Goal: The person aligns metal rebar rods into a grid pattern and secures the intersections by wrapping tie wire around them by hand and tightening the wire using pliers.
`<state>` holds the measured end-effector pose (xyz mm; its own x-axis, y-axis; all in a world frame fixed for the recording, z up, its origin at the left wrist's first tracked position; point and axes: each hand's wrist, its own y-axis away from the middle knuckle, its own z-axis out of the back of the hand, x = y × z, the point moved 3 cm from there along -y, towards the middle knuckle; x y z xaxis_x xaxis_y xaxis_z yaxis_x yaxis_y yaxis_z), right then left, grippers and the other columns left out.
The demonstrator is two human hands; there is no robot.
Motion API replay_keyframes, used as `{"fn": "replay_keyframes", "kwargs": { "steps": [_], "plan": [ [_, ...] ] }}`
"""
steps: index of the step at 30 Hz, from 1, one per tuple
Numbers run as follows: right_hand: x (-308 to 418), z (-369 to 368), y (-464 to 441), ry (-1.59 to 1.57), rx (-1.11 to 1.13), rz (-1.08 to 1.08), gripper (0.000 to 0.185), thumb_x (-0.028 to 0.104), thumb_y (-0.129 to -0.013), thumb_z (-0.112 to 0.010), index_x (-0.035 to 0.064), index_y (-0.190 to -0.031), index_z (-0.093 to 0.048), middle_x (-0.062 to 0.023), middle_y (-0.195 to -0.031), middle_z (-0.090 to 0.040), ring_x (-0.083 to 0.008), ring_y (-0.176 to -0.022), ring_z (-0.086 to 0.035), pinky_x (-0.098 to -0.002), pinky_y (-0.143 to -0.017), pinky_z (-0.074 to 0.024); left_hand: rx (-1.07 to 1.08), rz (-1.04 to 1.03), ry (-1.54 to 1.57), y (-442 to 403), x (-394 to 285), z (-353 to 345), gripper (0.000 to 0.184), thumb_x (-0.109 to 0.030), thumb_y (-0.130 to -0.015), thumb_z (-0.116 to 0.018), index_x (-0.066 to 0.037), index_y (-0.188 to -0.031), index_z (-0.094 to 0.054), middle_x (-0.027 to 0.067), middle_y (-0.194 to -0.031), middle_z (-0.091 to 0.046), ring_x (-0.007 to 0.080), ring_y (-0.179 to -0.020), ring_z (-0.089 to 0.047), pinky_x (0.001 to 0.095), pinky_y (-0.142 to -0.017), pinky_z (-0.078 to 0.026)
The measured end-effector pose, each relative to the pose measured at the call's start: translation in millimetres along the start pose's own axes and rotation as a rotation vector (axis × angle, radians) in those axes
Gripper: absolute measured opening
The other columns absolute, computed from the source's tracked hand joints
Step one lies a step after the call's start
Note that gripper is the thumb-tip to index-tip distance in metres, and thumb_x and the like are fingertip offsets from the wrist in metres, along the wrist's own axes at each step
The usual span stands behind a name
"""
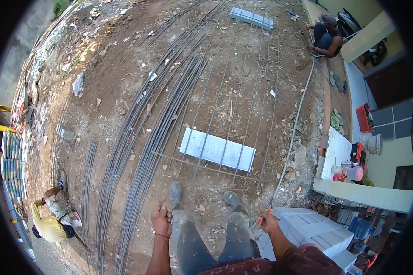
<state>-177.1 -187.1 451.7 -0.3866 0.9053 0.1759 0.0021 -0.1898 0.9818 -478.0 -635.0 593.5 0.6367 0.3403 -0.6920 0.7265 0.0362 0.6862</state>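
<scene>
Head view: right hand (270,223) grips orange-handled tool (261,220) away from left hand (161,220).

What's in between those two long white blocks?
In the head view, long thin rods stretch from the near block to the far block, with stony brown dirt showing between them.

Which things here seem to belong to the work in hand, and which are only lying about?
Probably for the work:
orange-handled tool in the right hand
thin rods lying over the near white block and far white block
rod bundle

Probably just lying about:
plastic bag
red container
bucket
</scene>
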Motion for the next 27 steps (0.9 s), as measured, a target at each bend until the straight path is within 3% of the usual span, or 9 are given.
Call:
{"fn": "replay_keyframes", "kwargs": {
  "steps": [7, 8, 10, 11, 15, 19, 24, 25, 27],
  "plan": [
    [-113.2, -12.2, -28.9, 0.604, -0.303, 0.265, 0.006, 0.01, -0.097, -0.063, 0.0044, -0.094, -0.062, -0.0119, -0.071, -0.064, -0.0245, -0.051, -0.065, -0.0404, -0.043, -0.0548, 0.174, 0.311, -0.332, -133.6, -12.4, 10.2, 0.033, -0.009, -0.107, -0.049, 0.001, -0.138, -0.055, -0.0005, -0.07, -0.051, 0.0069, -0.052, -0.038, 0.0233, -0.047, -0.03],
    [-127.2, -17.6, -35.3, 0.855, -0.35, 0.242, 0.013, 0.015, -0.096, -0.064, 0.002, -0.094, -0.064, -0.0142, -0.072, -0.065, -0.0247, -0.052, -0.066, -0.0402, -0.045, -0.0545, 0.207, 0.329, -0.411, -145.4, -9.4, 11.2, 0.033, -0.011, -0.108, -0.049, 0.001, -0.137, -0.056, -0.0012, -0.069, -0.05, 0.0065, -0.052, -0.037, 0.0234, -0.046, -0.029],
    [-149.1, -35.0, -52.4, 1.503, -0.426, 0.458, 0.036, 0.032, -0.093, -0.065, -0.001, -0.106, -0.068, -0.0253, -0.096, -0.073, -0.0416, -0.088, -0.073, -0.0495, -0.08, -0.0585, 0.281, 0.35, -0.471, -161.9, -5.8, -1.1, 0.033, -0.016, -0.108, -0.051, 0.002, -0.135, -0.058, -0.0025, -0.067, -0.049, 0.0057, -0.051, -0.036, 0.0231, -0.046, -0.028],
    [-156.3, -57.3, -48.4, 1.493, -0.458, 0.397, 0.038, 0.034, -0.093, -0.064, 0.0003, -0.11, -0.069, -0.0264, -0.108, -0.072, -0.0445, -0.106, -0.068, -0.0532, -0.093, -0.0531, 0.324, 0.364, -0.501, -169.2, -0.5, -7.9, 0.032, -0.016, -0.108, -0.051, 0.002, -0.133, -0.06, -0.0029, -0.067, -0.05, 0.0052, -0.051, -0.036, 0.0226, -0.046, -0.028],
    [-196.7, -81.1, -138.2, 1.557, -0.376, 0.294, 0.047, 0.035, -0.093, -0.066, 0.0022, -0.126, -0.056, -0.0276, -0.114, -0.069, -0.0435, -0.108, -0.069, -0.053, -0.091, -0.0544, 0.534, 0.426, -0.577, -200.2, 34.2, -49.7, 0.034, -0.018, -0.109, -0.05, 0.003, -0.134, -0.061, -0.0056, -0.065, -0.044, 0.0039, -0.051, -0.033, 0.0222, -0.046, -0.027],
    [-241.9, -68.4, -237.6, 1.579, -0.486, 0.692, 0.047, 0.031, -0.095, -0.064, 0.0007, -0.129, -0.052, -0.024, -0.111, -0.064, -0.0431, -0.1, -0.067, -0.0541, -0.087, -0.0542, 0.71, 0.523, -0.516, -231.5, 102.7, -95.9, 0.035, -0.015, -0.111, -0.045, 0.006, -0.135, -0.058, -0.0075, -0.064, -0.035, 0.0038, -0.051, -0.028, 0.0225, -0.046, -0.025],
    [-280.5, -52.6, -330.6, 1.586, -0.408, 0.82, 0.042, 0.025, -0.095, -0.065, -0.001, -0.126, -0.056, -0.0248, -0.108, -0.063, -0.044, -0.098, -0.064, -0.0539, -0.087, -0.0525, 0.895, 0.735, -0.666, -272.5, 248.6, -106.4, 0.037, -0.018, -0.112, -0.043, 0.007, -0.136, -0.055, -0.0071, -0.066, -0.033, 0.004, -0.053, -0.028, 0.0213, -0.049, -0.027],
    [-268.4, -65.4, -326.5, 1.647, -0.383, 0.941, 0.039, 0.023, -0.095, -0.065, -0.0017, -0.124, -0.058, -0.0256, -0.108, -0.063, -0.0443, -0.099, -0.064, -0.0532, -0.087, -0.0519, 1.007, 0.819, -0.64, -287.2, 279.8, -96.1, 0.032, -0.019, -0.112, -0.042, 0.005, -0.124, -0.06, -0.0048, -0.069, -0.042, 0.0064, -0.064, -0.046, 0.0218, -0.06, -0.039],
    [-224.6, -104.1, -337.2, 1.293, -0.221, 1.131, 0.035, 0.021, -0.097, -0.065, -0.0028, -0.122, -0.061, -0.0262, -0.114, -0.064, -0.045, -0.099, -0.064, -0.0512, -0.09, -0.0508, 0.98, 0.831, -0.653, -303.9, 360.0, -79.6, 0.028, -0.02, -0.112, -0.042, 0.001, -0.117, -0.06, -0.0009, -0.078, -0.053, 0.0103, -0.077, -0.053, 0.0253, -0.07, -0.044]
  ]
}}
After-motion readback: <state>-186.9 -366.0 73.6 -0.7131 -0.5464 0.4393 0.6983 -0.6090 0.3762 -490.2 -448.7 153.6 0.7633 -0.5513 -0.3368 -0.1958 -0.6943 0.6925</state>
